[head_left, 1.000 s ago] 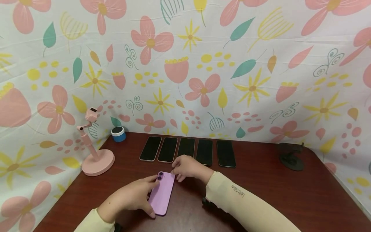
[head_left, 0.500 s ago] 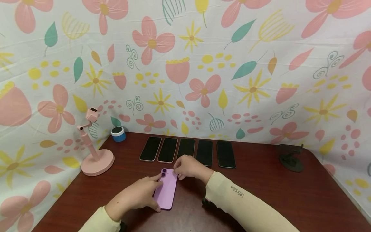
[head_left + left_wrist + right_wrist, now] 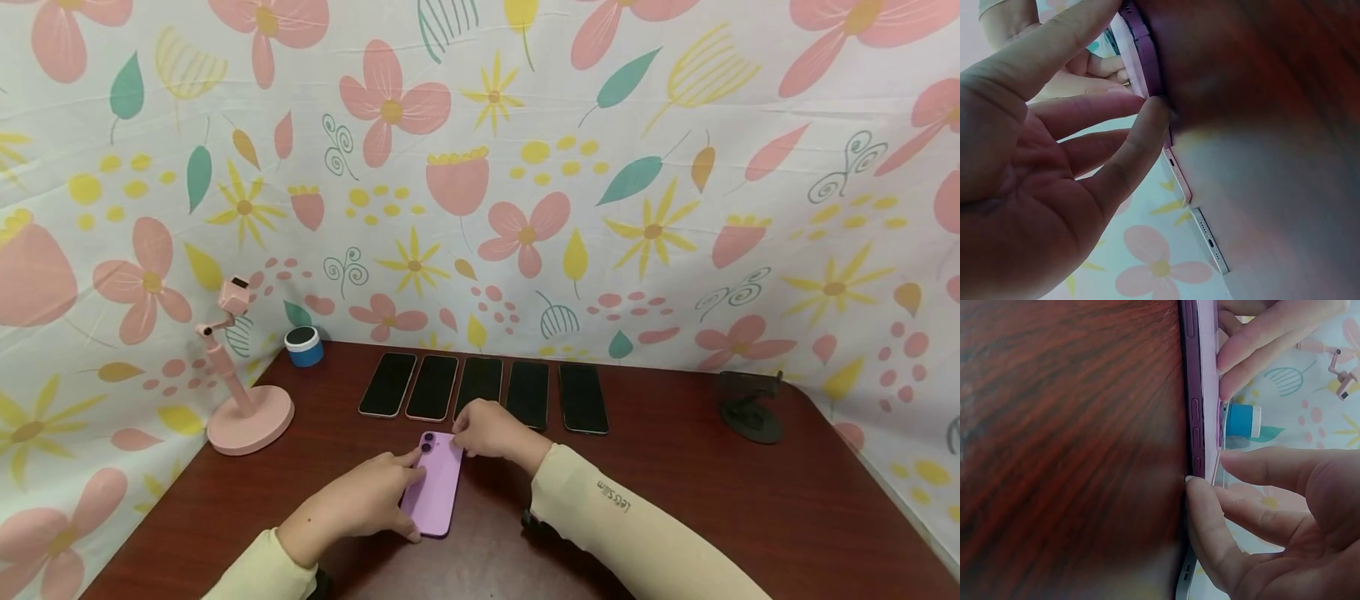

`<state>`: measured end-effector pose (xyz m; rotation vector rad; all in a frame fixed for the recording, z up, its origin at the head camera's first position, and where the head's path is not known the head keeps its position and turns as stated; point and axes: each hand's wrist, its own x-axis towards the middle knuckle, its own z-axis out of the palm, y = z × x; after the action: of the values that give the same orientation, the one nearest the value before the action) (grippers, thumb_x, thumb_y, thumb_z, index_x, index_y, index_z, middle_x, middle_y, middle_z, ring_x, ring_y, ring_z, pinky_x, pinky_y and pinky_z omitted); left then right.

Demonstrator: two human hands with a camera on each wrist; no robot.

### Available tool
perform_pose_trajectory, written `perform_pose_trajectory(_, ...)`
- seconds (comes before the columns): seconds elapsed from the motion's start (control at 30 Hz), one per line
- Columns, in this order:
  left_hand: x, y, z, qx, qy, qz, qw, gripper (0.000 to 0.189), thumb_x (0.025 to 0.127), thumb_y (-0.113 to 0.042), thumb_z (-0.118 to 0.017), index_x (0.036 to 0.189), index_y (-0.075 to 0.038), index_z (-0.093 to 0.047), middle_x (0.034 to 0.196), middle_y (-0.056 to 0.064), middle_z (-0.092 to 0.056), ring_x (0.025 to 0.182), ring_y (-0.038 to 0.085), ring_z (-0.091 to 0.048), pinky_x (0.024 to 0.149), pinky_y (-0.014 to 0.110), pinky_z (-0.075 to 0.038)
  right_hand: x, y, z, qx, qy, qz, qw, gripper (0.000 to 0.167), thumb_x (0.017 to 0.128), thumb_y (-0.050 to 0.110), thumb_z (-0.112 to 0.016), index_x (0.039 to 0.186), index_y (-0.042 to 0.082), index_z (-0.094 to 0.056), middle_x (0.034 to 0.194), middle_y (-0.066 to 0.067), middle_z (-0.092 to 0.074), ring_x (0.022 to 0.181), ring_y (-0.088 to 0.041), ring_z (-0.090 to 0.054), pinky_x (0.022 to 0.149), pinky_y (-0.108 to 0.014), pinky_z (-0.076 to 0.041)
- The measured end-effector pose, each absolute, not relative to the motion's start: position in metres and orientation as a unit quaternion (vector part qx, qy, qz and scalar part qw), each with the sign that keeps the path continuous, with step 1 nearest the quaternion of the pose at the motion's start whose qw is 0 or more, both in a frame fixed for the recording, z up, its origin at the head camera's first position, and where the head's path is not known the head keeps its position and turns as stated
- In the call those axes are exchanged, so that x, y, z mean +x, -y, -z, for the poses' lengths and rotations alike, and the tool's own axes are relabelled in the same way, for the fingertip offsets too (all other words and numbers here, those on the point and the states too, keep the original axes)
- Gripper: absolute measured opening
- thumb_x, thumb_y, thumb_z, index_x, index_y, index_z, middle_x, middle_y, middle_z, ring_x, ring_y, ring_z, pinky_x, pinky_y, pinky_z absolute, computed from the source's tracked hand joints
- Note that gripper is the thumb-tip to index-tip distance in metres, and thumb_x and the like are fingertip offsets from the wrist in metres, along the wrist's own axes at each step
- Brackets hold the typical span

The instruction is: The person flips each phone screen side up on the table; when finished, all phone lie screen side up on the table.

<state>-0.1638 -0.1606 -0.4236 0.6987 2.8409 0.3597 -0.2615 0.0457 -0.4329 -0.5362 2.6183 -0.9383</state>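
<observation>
A purple smartphone (image 3: pixel 435 492) lies back up on the table, its two camera lenses at the top left. My left hand (image 3: pixel 367 500) holds it along the left side, one digit near the lower left corner and others by the lenses. In the left wrist view, the left fingertips (image 3: pixel 1157 107) touch the phone's edge. My right hand (image 3: pixel 491 429) grips the upper right corner; the right wrist view has a fingertip (image 3: pixel 1196 487) against the phone's side, below the buttons. Behind the hands, several dark-screened phones (image 3: pixel 387 385) stand in a row, one partly hidden by the right hand.
To the left is a pink phone stand (image 3: pixel 251 419) with a round base. A blue and white round container (image 3: pixel 303 346) sits at the back left corner. A black stand (image 3: pixel 750 408) is at the far right. A floral cloth (image 3: pixel 525 167) hangs behind the table.
The purple phone has slid slightly away from me and to the right, towards the row. The left hand has moved along with it; the right hand has barely shifted.
</observation>
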Motion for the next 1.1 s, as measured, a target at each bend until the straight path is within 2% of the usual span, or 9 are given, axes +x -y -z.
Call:
perform_pose_trajectory(0.37, -0.164, 0.160, 0.424, 0.249, -0.955, -0.116, 0.109, 0.086, 0.072, -0.041, -0.099, 0.139, 0.003, -0.068, 0.159, 0.027, -0.054, 0.135, 0.041, -0.062, 0.113, 0.054, -0.053, -0.258, -0.048, 0.438, -0.172, -0.909, 0.344, 0.160, 0.017, 0.095, 0.012, -0.078, 0.108, 0.002, -0.080, 0.092, -0.008, -0.077, 0.070, -0.014, -0.072, 0.062, -0.028, -0.058)
perform_pose_trajectory(0.73, -0.165, 0.164, 0.423, 0.256, -0.948, -0.139, 0.131, 0.086, 0.076, -0.042, -0.097, 0.143, 0.002, -0.066, 0.162, 0.026, -0.051, 0.139, 0.042, -0.060, 0.114, 0.056, -0.051, -0.254, -0.054, 0.439, -0.148, -0.884, 0.401, 0.189, 0.019, 0.096, 0.007, -0.076, 0.113, -0.002, -0.078, 0.100, -0.014, -0.078, 0.077, -0.018, -0.079, 0.076, -0.035, -0.067)
perform_pose_trajectory(1.1, -0.169, 0.171, 0.422, 0.256, -0.940, -0.182, 0.132, 0.087, 0.078, -0.042, -0.096, 0.146, 0.002, -0.063, 0.165, 0.024, -0.047, 0.136, 0.039, -0.060, 0.112, 0.057, -0.051, -0.266, -0.058, 0.436, -0.132, -0.838, 0.483, 0.216, 0.024, 0.097, 0.001, -0.073, 0.119, -0.008, -0.075, 0.108, -0.018, -0.075, 0.084, -0.022, -0.081, 0.077, -0.034, -0.067)
